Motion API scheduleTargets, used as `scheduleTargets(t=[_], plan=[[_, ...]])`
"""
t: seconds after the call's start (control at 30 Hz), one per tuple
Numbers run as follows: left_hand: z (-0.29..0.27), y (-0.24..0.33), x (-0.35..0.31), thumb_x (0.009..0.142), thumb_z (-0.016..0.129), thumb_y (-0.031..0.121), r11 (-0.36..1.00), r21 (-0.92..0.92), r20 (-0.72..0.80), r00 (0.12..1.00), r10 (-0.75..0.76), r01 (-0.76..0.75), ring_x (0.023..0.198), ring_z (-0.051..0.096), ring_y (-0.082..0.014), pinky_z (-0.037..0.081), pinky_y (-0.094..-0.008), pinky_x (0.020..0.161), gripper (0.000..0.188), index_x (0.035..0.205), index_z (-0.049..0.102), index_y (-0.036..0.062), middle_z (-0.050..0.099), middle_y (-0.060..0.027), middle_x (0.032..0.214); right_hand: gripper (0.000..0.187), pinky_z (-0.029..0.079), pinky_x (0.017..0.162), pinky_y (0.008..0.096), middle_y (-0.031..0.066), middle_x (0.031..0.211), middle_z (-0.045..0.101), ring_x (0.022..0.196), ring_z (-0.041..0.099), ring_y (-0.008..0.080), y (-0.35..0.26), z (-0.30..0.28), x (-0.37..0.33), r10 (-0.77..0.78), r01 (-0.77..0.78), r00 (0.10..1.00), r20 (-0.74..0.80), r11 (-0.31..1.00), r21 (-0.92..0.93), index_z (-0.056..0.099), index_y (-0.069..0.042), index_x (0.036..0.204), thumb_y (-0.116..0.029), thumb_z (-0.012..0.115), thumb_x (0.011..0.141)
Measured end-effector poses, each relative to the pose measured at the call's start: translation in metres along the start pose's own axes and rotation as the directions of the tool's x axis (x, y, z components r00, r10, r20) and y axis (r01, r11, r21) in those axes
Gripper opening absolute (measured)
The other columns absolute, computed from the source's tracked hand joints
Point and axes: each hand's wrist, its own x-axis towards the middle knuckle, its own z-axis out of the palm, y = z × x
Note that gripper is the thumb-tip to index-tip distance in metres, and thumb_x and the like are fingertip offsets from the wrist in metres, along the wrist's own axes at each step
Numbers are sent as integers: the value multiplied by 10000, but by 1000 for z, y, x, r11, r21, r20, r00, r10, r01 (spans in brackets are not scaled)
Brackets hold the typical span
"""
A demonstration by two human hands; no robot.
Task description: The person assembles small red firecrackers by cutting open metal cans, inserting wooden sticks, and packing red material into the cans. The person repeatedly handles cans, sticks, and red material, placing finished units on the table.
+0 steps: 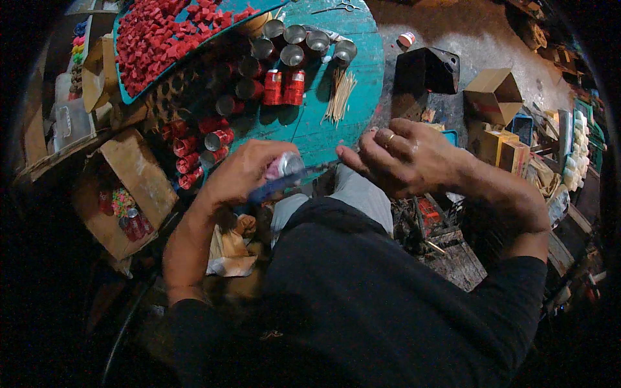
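Item, held: one metal can [290, 163], silver end showing, in your left hand [238, 169] above your lap, near the edge of the table; your fingers are closed round it.
Item, between the hands: one long, narrow dark-blue object [278, 186], blurred, lying across the can and reaching toward your right hand [404, 155]; kind not readable.
Your right hand: fingers curled, ring on one finger, raised just beside the object's far end; whether it grips that end, you cannot tell from this view.
Beneath: your grey trousers [362, 197] and black shirt [362, 271].
Table [367, 68]: turquoise, round-edged. On it, a group of open-topped metal cans [293, 55]; red cans [294, 87] standing nearer you; a loose bundle of thin pale sticks [339, 96]; scissors [336, 8] at the far side.
To the left: blue-green tray [128, 99] heaped with red chunks [162, 42]; lower down, an open cardboard carton [139, 171] with cans inside.
To the right, on the floor: black container [420, 70], open brown box [495, 96].
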Motion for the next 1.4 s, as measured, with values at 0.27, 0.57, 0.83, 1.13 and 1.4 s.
scheduleTargets(t=[0.27,0.57,0.83,1.13,1.4], plan=[[22,12,5,662,791,56,934,-183,-54,946,-321,306,859,676,-394,541,-412,770,522,1165,656,10,691,-202,967,506,560,666,369,112,876,610,703,639,253,-6,-5,-8,326,-443,879,349,829,342,678,-48,1337,-69,688,832],[51,-37,7,712,827,69,905,314,-607,794,-41,286,1036,669,-408,520,-489,891,596,1259,598,6,687,-210,1133,348,545,717,359,72,868,744,766,646,148,50,75,-85,739,-670,399,543,-169,723,662,-22,1332,-162,664,1013],[97,-49,20,728,885,133,931,-102,-571,746,-344,351,1015,704,-390,566,-456,881,596,1245,612,21,698,-197,1114,362,552,815,416,199,1073,762,942,738,359,269,254,-72,836,-759,509,203,325,564,692,-57,1286,-291,645,1014],[110,-60,35,758,874,161,932,-236,-527,769,-362,276,985,714,-358,569,-425,863,571,1247,618,15,705,-191,1098,271,564,797,494,171,1031,697,961,685,383,154,219,-70,834,-816,550,-39,548,184,753,-117,1117,-161,665,864],[102,-64,25,751,893,149,927,-220,-517,770,-375,304,1065,722,-250,588,-374,865,603,1282,624,54,718,-167,1167,348,607,793,452,144,1278,607,1001,686,335,91,282,-63,373,-422,901,220,870,256,737,-111,1154,-165,670,818]])
